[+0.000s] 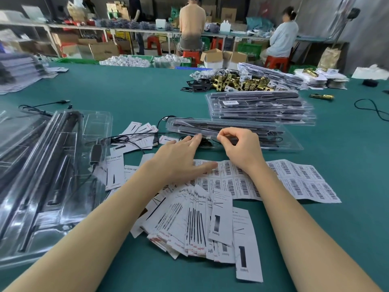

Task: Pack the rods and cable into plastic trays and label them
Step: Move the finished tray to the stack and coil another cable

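A clear plastic tray [280, 142] holding black rods lies on the green table just beyond my hands. My left hand [181, 157] lies flat with straight fingers, fingertips at the tray's near edge and thumb on a sheet of barcode labels [294, 180]. My right hand [240, 148] has curled fingers that pinch at the tray's near edge; what is pinched is too small to tell. A black cable [134, 142] trails left of the tray. Open clear trays [52, 169] with black rods lie at the left.
Printed paper inserts [200, 224] fan out between my forearms. A stack of packed trays [261, 108] sits behind, with brass lock parts [242, 81] farther back. Another black cable [372, 108] loops at the right. Two people sit at a far bench.
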